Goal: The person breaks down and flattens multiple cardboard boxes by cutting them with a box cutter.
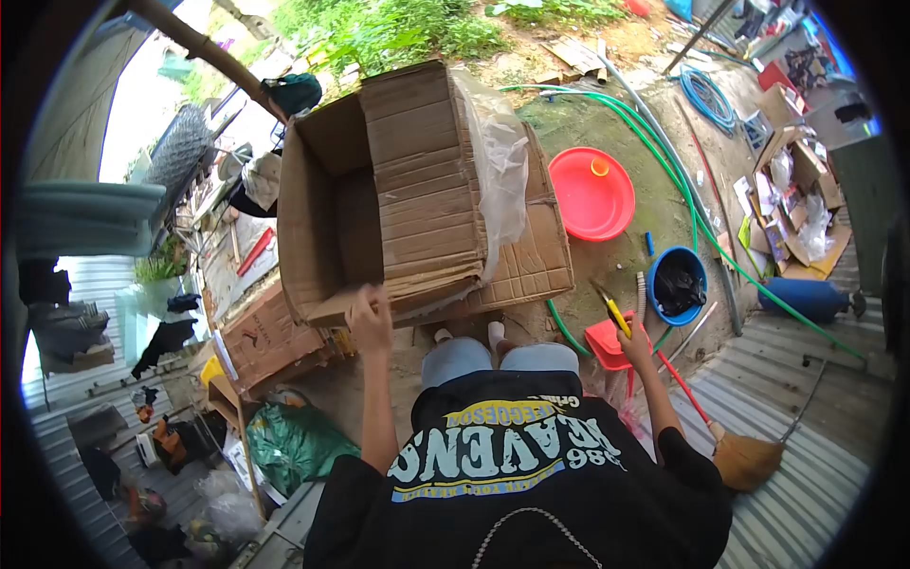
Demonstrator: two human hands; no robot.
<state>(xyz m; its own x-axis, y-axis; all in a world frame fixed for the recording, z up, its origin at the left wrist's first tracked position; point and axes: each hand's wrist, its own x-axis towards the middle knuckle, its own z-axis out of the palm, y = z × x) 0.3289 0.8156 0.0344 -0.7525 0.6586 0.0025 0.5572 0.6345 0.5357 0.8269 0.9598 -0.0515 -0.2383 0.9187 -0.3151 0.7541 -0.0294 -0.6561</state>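
Left fingers (pixel 366 309) curl at carton (pixel 424 171) rim (hold unclear); right fingers (pixel 629 338) grip cutter (pixel 615 311). Carton likely light, flexible; grasp rim.

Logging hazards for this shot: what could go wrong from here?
The yellow cutter in the right hand could nick the left hand, at the cardboard box's near edge, if brought over. Loose clear plastic on the box might snag it. The green hose near the feet could trip a sidestep.

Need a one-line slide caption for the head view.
Left hand at the edge of an open cardboard box, right hand holding a yellow cutter, red basin nearby.
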